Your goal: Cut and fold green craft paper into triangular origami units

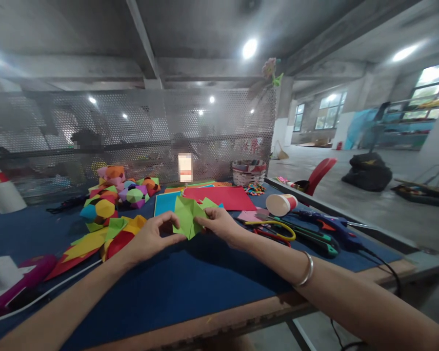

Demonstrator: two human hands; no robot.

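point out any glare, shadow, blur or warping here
All in the head view: the ceiling light glares white; the far-right window is partly washed out; a shadow darkens the blue tabletop below the right hand; the black bag looks blurred; the green paper is clearer; both forearms look stretched toward the lower corners.

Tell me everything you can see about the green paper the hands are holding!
The green paper is bright lime and looks thin and matte. It's partly folded, with creases, angular flaps and a point at the bottom. It's held up over the blue tabletop, the left hand at its left edge, the right hand at its right.
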